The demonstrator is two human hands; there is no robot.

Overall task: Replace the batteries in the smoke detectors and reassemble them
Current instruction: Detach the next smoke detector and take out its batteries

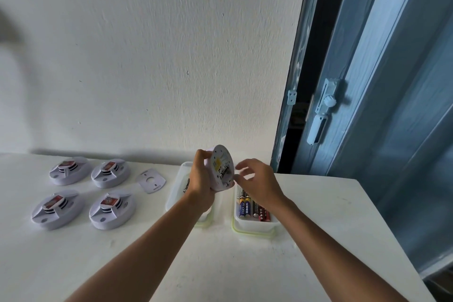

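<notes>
Smoke detector [221, 169], the opened one, is held up on edge above the white counter [171, 265], its back turned toward the right with the battery bay showing; the left hand [202, 185] has its grip wrapped around the rim from the left side. The right hand [257, 182] is just beside the exposed back, fingers loosely spread and grasping nothing, its fingertips close to the bay (whether they touch it cannot be told through the blur). Both forearms reach in from the near edge of the counter. Under the right hand sits a clear container [255, 224] with a green-edged rim, holding several batteries [252, 206] lying side by side, some blue and some red. Under the left hand and wrist is a second clear container [176, 193], mostly hidden by the arm, with one dark battery [186, 185] visible in it. Farther left on the counter lies a flat white mounting plate [151, 180], apart from everything else. Beyond that, four more smoke detectors rest in two rows of two: near left [57, 209], near right [112, 211], far left [69, 170], far right [110, 173]. Behind the counter stands a white textured wall [147, 56], and to its right a blue door [380, 105] with a pale latch [323, 110].
</notes>
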